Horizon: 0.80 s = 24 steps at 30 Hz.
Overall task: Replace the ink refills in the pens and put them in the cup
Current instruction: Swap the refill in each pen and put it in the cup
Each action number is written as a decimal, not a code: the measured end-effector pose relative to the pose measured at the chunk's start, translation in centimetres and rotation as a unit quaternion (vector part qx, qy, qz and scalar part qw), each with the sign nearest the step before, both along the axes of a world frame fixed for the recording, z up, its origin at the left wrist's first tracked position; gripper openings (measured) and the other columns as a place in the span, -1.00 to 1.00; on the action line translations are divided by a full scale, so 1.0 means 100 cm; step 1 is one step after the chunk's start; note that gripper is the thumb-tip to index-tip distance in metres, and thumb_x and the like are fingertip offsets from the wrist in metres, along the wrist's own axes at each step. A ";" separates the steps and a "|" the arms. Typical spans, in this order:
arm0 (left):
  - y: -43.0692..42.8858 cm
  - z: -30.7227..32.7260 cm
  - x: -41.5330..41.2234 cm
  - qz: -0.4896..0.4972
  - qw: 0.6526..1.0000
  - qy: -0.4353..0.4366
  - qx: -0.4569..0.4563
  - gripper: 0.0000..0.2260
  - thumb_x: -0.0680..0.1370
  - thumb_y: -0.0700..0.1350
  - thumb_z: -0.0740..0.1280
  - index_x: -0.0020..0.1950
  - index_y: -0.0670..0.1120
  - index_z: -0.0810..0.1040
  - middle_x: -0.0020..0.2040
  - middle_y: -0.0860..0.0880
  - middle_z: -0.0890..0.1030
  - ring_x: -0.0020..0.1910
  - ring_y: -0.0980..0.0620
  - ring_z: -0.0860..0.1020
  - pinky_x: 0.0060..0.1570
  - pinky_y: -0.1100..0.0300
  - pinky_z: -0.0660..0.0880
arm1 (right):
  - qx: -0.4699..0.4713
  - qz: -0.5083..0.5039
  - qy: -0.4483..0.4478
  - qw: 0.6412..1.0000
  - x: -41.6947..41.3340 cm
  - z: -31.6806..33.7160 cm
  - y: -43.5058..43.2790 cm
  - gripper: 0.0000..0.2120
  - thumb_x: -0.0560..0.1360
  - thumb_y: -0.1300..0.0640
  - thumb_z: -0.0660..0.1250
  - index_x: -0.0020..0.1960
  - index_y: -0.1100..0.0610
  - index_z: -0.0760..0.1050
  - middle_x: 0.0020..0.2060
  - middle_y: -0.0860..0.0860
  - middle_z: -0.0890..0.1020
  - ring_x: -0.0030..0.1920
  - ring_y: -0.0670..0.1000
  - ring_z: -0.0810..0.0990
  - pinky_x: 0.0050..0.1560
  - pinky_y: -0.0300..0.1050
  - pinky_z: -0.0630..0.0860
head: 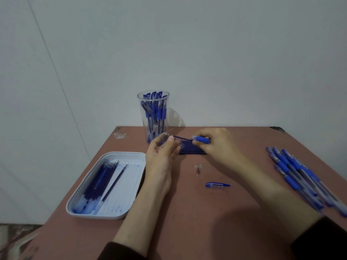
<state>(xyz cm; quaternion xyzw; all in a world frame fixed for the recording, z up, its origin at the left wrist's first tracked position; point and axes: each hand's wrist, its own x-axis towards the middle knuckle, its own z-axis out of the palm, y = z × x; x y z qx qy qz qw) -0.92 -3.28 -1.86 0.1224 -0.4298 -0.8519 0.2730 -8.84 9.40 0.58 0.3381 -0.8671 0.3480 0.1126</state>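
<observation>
A person's two bare forearms reach over a reddish-brown table [187,231] set against a pale wall. The hands are held close together near the far middle of the table, not touching each other.

The right hand [216,145] has its fingers curled round the blue grip section [202,139] of a taken-apart pen. A thin blue refill [181,137] sticks out of this section and points left toward the other hand. The left hand [161,152] is turned palm inward, with its thumb and fingertips pinching a clear barrel [164,135], which is faint and hard to make out against the cup behind it.

On the table just under the hands lies a tidy row of dark blue refills [192,148], side by side. Behind the left hand stands a tall clear plastic cup [153,102], upright and holding many blue pens.

At near left sits a white oblong tray [105,215] with ink stains, holding a bundle of refills and one refill lying apart at a slant. Nearer the person, between the forearms, lie a small clear part [198,168] and a blue pen cap [217,185], a little apart. At the far right edge a pile of blue pens [300,177] lies slantwise on the table
</observation>
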 end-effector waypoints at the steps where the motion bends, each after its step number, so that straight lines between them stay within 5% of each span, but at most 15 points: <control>1: 0.000 0.000 -0.001 0.004 1.000 -0.007 0.003 -0.86 0.57 -0.23 0.29 0.13 -0.12 0.45 0.07 -0.17 0.55 -0.04 -0.03 0.59 -0.03 0.20 0.58 | 0.010 -0.014 -0.002 1.000 -0.009 0.001 -0.002 -0.90 0.49 0.17 0.36 -0.11 0.07 0.66 -0.23 0.01 0.68 -0.21 0.06 0.58 -0.19 -0.05 0.50; 6: -0.002 0.003 0.001 0.008 0.999 -0.039 0.012 -0.93 0.59 -0.12 0.27 0.07 -0.03 0.50 -0.06 -0.02 0.60 -0.21 0.08 0.57 -0.25 0.20 0.55 | 0.110 -0.089 -0.027 0.990 -0.054 -0.001 -0.015 -0.89 0.52 0.12 0.32 -0.15 0.10 0.58 -0.21 0.06 0.60 -0.18 0.09 0.51 -0.27 -0.14 0.29; 12: -0.004 0.005 -0.001 0.002 0.998 -0.055 0.031 -0.92 0.59 -0.10 0.27 0.05 -0.05 0.52 -0.20 0.03 0.63 -0.30 0.10 0.55 -0.25 0.12 0.51 | 0.160 -0.068 -0.085 0.981 -0.071 -0.006 -0.024 -0.93 0.45 0.14 0.35 -0.14 0.06 0.62 -0.20 0.05 0.62 -0.16 0.11 0.56 -0.22 -0.10 0.41; 18: -0.004 0.005 -0.001 0.009 0.997 -0.058 0.053 -0.92 0.58 -0.12 0.27 0.06 -0.05 0.51 0.00 -0.04 0.59 -0.21 0.08 0.56 -0.39 0.32 0.50 | 0.178 -0.062 -0.107 0.976 -0.074 -0.004 -0.019 -0.76 0.37 0.25 0.23 -0.11 0.12 0.65 -0.16 0.15 0.65 -0.19 0.14 0.57 -0.23 -0.09 0.41; 24: -0.001 0.008 0.005 0.004 0.998 -0.057 -0.011 -0.90 0.58 -0.15 0.27 0.07 -0.05 0.54 -0.03 -0.02 0.61 -0.16 0.06 0.57 -0.37 0.29 0.50 | 0.146 -0.059 -0.070 0.985 -0.055 -0.002 -0.017 -0.75 0.44 0.27 0.24 -0.08 0.01 0.63 -0.25 -0.06 0.60 -0.30 -0.04 0.51 -0.35 -0.20 0.34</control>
